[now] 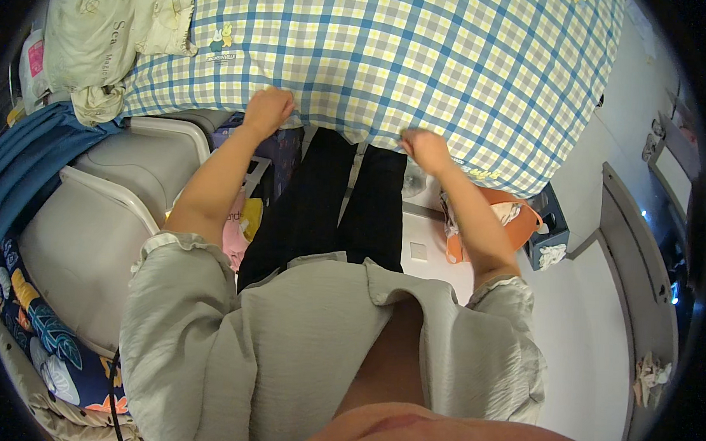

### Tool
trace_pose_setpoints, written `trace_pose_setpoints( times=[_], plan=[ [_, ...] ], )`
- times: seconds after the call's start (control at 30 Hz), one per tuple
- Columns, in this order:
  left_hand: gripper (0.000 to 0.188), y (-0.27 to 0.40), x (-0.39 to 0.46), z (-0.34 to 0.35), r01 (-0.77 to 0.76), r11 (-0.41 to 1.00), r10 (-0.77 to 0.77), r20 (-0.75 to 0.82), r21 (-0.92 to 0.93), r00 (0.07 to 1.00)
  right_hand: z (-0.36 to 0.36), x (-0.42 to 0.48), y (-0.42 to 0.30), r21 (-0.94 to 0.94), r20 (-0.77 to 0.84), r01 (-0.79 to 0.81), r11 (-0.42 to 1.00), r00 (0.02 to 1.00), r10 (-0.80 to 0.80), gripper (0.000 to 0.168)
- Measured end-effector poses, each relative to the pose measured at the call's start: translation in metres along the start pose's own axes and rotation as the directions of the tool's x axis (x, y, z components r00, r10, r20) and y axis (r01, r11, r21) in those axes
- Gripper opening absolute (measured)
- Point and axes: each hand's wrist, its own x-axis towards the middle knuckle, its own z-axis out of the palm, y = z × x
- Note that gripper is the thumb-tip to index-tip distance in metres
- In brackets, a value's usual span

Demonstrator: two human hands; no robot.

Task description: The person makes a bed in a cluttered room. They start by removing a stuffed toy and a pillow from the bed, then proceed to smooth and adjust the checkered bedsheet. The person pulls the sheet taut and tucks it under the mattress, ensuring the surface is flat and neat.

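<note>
A checked bed sheet [393,58] in blue, yellow, white and grey spreads across the top of the view, its near edge hanging in front of my legs. My left hand [269,109] is closed on the sheet near that edge, left of centre. Closer to the right, my right hand [425,148] pinches the edge of the same fabric, with the fingertips partly hidden. A shallow fold runs through the cloth between both hands. Pale printed pillows [94,30] lie piled on the sheet's far left corner.
Grey plastic storage bins [89,252] stand at left, beside a blue curtain [34,151] and floral fabric [51,344]. An orange basket [519,223] and a dark crate [551,227] holding cloth stand below the sheet's right corner. A grey-framed piece of furniture [626,242] is farther right.
</note>
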Motion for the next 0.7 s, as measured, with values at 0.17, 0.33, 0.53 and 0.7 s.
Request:
trace_pose_setpoints(
  times=[0.17, 0.33, 0.53, 0.7],
  plan=[
    [0.062, -0.057, 0.011, 0.023, 0.298, 0.954, -0.257, -0.506, 0.0, 0.823, -0.099, 0.097, -0.01, 0.028, -0.604, 0.354, 0.935, 0.751, -0.266, 0.034],
    [0.074, -0.078, -0.013, 0.047, 0.441, 0.891, -0.45, -0.346, -0.111, 0.823, -0.112, 0.174, -0.028, -0.158, -0.758, -0.054, 0.986, 0.647, -0.086, 0.034],
    [0.072, -0.089, -0.026, 0.055, 0.623, 0.742, -0.669, -0.314, -0.246, 0.673, 0.083, 0.066, -0.14, 0.175, 0.551, 0.446, 0.878, 0.694, -0.462, 0.047],
    [0.069, -0.059, 0.015, 0.033, 0.594, 0.763, -0.627, -0.514, -0.254, 0.586, 0.014, 0.105, -0.114, 0.253, -0.35, 0.424, 0.87, 0.878, -0.327, 0.048]
  ],
)
